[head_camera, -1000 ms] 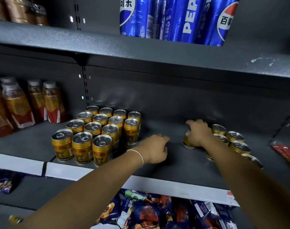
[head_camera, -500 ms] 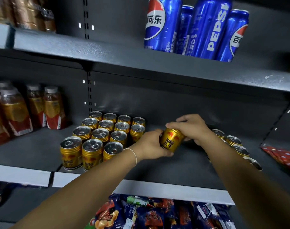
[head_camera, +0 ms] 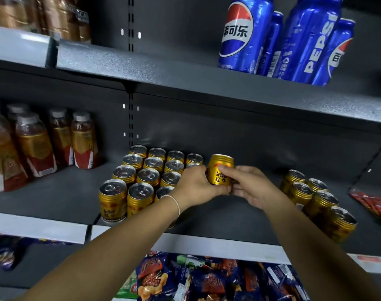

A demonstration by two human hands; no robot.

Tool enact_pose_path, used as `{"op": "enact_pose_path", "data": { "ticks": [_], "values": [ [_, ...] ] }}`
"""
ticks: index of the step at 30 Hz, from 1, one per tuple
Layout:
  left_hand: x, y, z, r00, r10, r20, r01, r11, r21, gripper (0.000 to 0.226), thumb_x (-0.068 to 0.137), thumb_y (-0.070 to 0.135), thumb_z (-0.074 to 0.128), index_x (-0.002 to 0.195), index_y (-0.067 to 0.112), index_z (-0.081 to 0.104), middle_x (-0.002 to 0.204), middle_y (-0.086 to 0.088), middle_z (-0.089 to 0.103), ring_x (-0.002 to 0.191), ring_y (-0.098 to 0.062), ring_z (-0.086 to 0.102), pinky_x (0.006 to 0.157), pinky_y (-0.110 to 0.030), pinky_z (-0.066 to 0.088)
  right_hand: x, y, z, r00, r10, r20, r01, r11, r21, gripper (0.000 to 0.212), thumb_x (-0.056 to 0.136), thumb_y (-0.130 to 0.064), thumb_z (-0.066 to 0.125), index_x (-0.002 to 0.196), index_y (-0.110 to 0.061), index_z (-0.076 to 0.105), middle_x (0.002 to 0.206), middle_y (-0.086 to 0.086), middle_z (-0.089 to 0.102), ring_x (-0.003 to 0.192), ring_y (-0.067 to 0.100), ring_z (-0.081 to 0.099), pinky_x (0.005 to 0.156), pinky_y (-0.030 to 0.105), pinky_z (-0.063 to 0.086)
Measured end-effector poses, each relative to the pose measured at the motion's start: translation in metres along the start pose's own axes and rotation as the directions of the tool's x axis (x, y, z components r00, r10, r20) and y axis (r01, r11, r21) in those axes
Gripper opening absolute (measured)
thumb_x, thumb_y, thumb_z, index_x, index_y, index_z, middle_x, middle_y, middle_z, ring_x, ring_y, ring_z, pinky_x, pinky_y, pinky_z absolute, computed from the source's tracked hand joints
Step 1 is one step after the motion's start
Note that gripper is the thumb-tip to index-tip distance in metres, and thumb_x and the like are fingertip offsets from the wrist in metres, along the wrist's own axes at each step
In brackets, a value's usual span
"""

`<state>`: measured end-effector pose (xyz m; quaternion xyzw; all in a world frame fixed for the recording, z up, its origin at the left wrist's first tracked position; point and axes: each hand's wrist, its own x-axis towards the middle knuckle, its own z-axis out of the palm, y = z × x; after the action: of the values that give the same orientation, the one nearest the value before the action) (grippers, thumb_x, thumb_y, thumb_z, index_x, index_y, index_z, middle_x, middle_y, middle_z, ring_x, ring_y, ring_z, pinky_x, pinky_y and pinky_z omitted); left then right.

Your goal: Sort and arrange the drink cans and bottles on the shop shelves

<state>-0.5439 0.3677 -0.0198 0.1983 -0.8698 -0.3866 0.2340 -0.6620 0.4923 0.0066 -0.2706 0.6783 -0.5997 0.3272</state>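
A: Head view. Where is the can?
B: One gold Red Bull can (head_camera: pixel 221 170), upright with its label towards the camera. It is just right of the block of gold cans (head_camera: pixel 141 177) on the middle shelf (head_camera: pixel 61 194), level with the block's back rows. Fingers hide its base, so I cannot tell whether it touches the shelf.
A: State of each grip?
B: The left grip (head_camera: pixel 196 185) is closed round the can's left side and lower edge, fingers curled. It reaches over the block's right column and hides part of it. There is a thin bracelet (head_camera: pixel 176 203) on that wrist. The right grip (head_camera: pixel 252 187) holds the same can from the right: one finger lies across the label, the rest curl beneath.
A: The block itself?
B: Cans upright, packed touching, in rows four wide.
A: Elsewhere?
B: Right of the block, well apart, is a second group of gold cans (head_camera: pixel 315 198); beyond it, a red packet (head_camera: pixel 374 205). Left of the block stand tea bottles (head_camera: pixel 35 144) with red-and-yellow labels. Above the block, on the upper shelf (head_camera: pixel 185 77), are blue Pepsi bottles (head_camera: pixel 237 35). Below the block lie snack bags (head_camera: pixel 185 276).
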Motion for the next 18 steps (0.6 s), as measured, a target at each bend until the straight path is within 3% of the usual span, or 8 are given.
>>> {"op": "enact_pose_path", "data": {
  "ticks": [2, 4, 6, 9, 11, 14, 18],
  "values": [
    [0.000, -0.006, -0.011, 0.994, 0.027, 0.104, -0.031, 0.999, 0.045, 0.036, 0.065, 0.058, 0.081, 0.081, 0.034, 0.060, 0.078, 0.016, 0.065, 0.071, 0.007, 0.059, 0.057, -0.009, 0.041, 0.001, 0.007, 0.007, 1.000, -0.019, 0.011, 0.019, 1.000, 0.022, 0.055, 0.068, -0.036, 0.082, 0.110, -0.003, 0.068, 0.101, 0.013, 0.076, 0.095, 0.024, 0.074, 0.074, 0.032, 0.060],
    [0.002, -0.015, -0.025, 0.973, 0.038, 0.229, -0.055, 0.996, 0.067, 0.033, 0.076, 0.052, 0.077, 0.099, 0.033, 0.063, 0.094, 0.012, 0.069, 0.087, -0.001, 0.063, 0.075, -0.020, 0.051, 0.003, 0.016, 0.013, 0.999, -0.048, 0.003, 0.048, 0.996, 0.071, 0.051, 0.070, -0.033, 0.080, 0.111, -0.004, 0.068, 0.103, 0.013, 0.076, 0.098, 0.024, 0.073, 0.082, 0.035, 0.059],
    [0.007, -0.025, -0.041, 0.973, 0.062, 0.222, -0.084, 0.992, 0.090, 0.028, 0.091, 0.033, 0.065, 0.117, 0.023, 0.064, 0.110, 0.003, 0.070, 0.102, -0.014, 0.064, 0.090, -0.034, 0.052, 0.005, 0.027, 0.020, 0.997, -0.070, -0.034, 0.073, 0.993, 0.096, 0.046, 0.072, -0.027, 0.079, 0.110, -0.005, 0.067, 0.104, 0.011, 0.076, 0.097, 0.022, 0.073, 0.085, 0.034, 0.058],
    [0.011, -0.038, -0.061, 0.986, 0.065, 0.155, -0.101, 0.966, 0.238, 0.040, 0.093, 0.013, 0.050, 0.134, 0.014, 0.056, 0.127, -0.009, 0.063, 0.118, -0.026, 0.058, 0.099, -0.034, 0.047, 0.009, 0.047, 0.038, 0.990, -0.099, -0.100, 0.105, 0.993, 0.061, 0.026, 0.081, -0.008, 0.077, 0.105, -0.010, 0.067, 0.102, 0.008, 0.076, 0.092, 0.016, 0.073, 0.075, 0.023, 0.058],
    [0.011, -0.045, -0.067, 0.979, 0.031, 0.202, -0.109, 0.916, 0.385, 0.048, 0.095, 0.016, 0.047, 0.142, 0.013, 0.047, 0.141, -0.011, 0.053, 0.128, -0.028, 0.049, 0.102, -0.032, 0.041, 0.012, 0.062, 0.050, 0.986, -0.123, -0.112, 0.130, 0.990, 0.058, 0.023, 0.084, 0.000, 0.074, 0.102, -0.012, 0.067, 0.099, 0.003, 0.077, 0.090, 0.013, 0.073, 0.070, 0.019, 0.056],
    [0.005, -0.055, -0.063, 0.957, -0.006, 0.289, -0.134, 0.877, 0.462, 0.043, 0.100, 0.027, 0.041, 0.139, 0.011, 0.051, 0.145, -0.012, 0.049, 0.133, -0.029, 0.044, 0.108, -0.038, 0.039, 0.014, 0.083, 0.063, 0.980, -0.167, -0.111, 0.170, 0.985, 0.017, 0.029, 0.084, 0.004, 0.073, 0.104, -0.016, 0.066, 0.100, -0.001, 0.075, 0.088, 0.005, 0.072, 0.070, 0.015, 0.054],
    [-0.001, -0.063, -0.056, 0.951, 0.040, 0.307, -0.202, 0.832, 0.516, 0.048, 0.102, 0.039, 0.038, 0.137, 0.010, 0.051, 0.145, -0.012, 0.048, 0.135, -0.030, 0.042, 0.110, -0.040, 0.037, 0.017, 0.102, 0.073, 0.963, -0.233, -0.136, 0.224, 0.971, -0.079, 0.039, 0.082, 0.003, 0.076, 0.107, -0.024, 0.064, 0.108, -0.002, 0.074, 0.098, 0.009, 0.070, 0.085, 0.022, 0.054]
  ]
}}
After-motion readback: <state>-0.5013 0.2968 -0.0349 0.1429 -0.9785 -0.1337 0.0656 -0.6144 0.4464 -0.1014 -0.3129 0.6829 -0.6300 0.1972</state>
